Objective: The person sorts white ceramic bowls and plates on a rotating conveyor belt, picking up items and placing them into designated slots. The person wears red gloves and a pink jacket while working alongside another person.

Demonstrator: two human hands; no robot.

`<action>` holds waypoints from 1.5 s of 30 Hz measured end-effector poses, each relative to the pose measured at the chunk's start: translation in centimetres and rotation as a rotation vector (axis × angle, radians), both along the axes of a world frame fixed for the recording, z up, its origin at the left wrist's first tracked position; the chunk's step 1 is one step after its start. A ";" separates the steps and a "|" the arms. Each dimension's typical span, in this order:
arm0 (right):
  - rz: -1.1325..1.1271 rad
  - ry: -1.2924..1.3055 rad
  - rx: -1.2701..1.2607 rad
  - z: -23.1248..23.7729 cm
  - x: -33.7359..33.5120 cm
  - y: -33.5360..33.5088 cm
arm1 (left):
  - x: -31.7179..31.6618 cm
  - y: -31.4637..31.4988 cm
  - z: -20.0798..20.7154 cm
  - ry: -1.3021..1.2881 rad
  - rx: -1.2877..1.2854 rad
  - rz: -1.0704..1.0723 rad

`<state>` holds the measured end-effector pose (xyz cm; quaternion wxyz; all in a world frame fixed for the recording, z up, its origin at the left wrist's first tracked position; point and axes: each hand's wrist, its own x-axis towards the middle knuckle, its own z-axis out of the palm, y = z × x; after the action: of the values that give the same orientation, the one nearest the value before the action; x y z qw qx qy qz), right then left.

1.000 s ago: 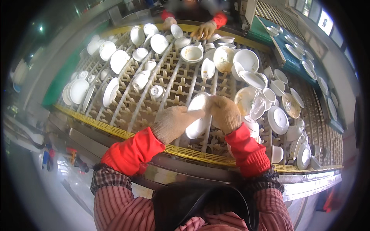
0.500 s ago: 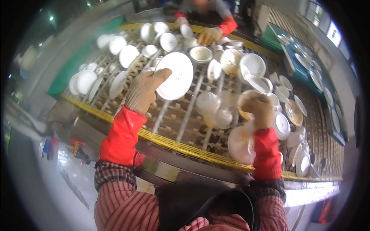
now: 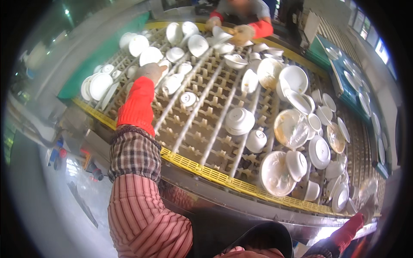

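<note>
My gloved left hand (image 3: 150,71) reaches far out to the back left of the pegged dish conveyor (image 3: 202,129). Its fingers rest on the lower edge of a white plate (image 3: 150,55) that stands upright among other plates and bowls. My right hand (image 3: 368,205) sits low at the right rim of the view, past the conveyor's near right corner, beyond its red sleeve (image 3: 349,227). It is blurred, and I cannot tell what it holds. Soiled plates (image 3: 291,129) and upturned bowls (image 3: 239,121) lie nearer to me on the conveyor.
A yellow strip (image 3: 206,170) edges the conveyor's near side above a steel ledge. Across the conveyor, a co-worker's gloved hands (image 3: 242,32) handle a white bowl (image 3: 220,35). A green rack (image 3: 344,75) with more dishes runs along the right. Stacked plates (image 3: 98,85) crowd the left end.
My left hand carried the large white plate from the middle of the conveyor to its back left rows. My right hand dropped from the bowls down to the right rim.
</note>
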<state>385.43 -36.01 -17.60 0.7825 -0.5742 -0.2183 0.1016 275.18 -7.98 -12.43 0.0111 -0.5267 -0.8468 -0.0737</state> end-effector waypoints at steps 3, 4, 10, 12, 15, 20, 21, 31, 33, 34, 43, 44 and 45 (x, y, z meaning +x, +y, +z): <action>-0.220 -0.031 -0.057 1.5 3.3 -6.5 | 1.9 -0.4 -0.7 -0.012 0.261 0.118; -0.294 -0.022 -0.085 1.1 3.6 -9.5 | 4.6 -0.2 -0.3 0.072 0.310 0.097; -0.409 0.033 -0.190 -4.5 -0.3 -14.3 | 20.7 -7.0 0.6 0.117 0.455 -0.829; -0.310 0.018 -0.216 -6.4 -3.4 -12.8 | 23.7 -8.8 0.0 0.058 0.524 -1.087; -0.015 -0.065 -0.245 -6.2 -13.1 -7.1 | 23.4 -9.5 -2.1 0.107 0.388 -0.891; 0.392 -0.658 -0.332 -5.0 -22.4 -1.3 | 17.6 -7.7 -3.2 0.042 0.238 -0.426; 0.495 -0.682 -0.287 -4.6 -24.4 0.4 | 15.2 -6.8 -3.9 0.009 0.252 -0.313; 0.812 -1.636 -0.398 -0.7 -45.3 19.5 | 6.9 0.0 -5.5 0.602 -0.034 -0.636; 0.811 -1.726 -0.482 -0.4 -48.0 21.9 | 5.0 1.7 -6.3 0.448 -0.062 -0.448; 0.860 -1.685 -0.539 -0.1 -49.8 22.6 | 3.6 1.8 -6.9 0.377 -0.081 -0.344; 0.752 -1.778 -0.632 -1.6 -47.1 19.4 | 6.5 -3.3 -4.5 0.361 0.047 -0.276; 0.722 -1.761 -0.648 -1.8 -47.0 19.3 | 6.0 -3.6 -4.6 0.372 0.048 -0.301; 0.694 -1.744 -0.663 -2.2 -46.6 19.2 | 5.4 -3.7 -4.6 0.382 0.048 -0.324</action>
<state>338.83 -16.76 -19.80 0.0753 -0.5421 -0.8334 -0.0769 280.53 -11.68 -17.05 0.1717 -0.6595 -0.7318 0.0062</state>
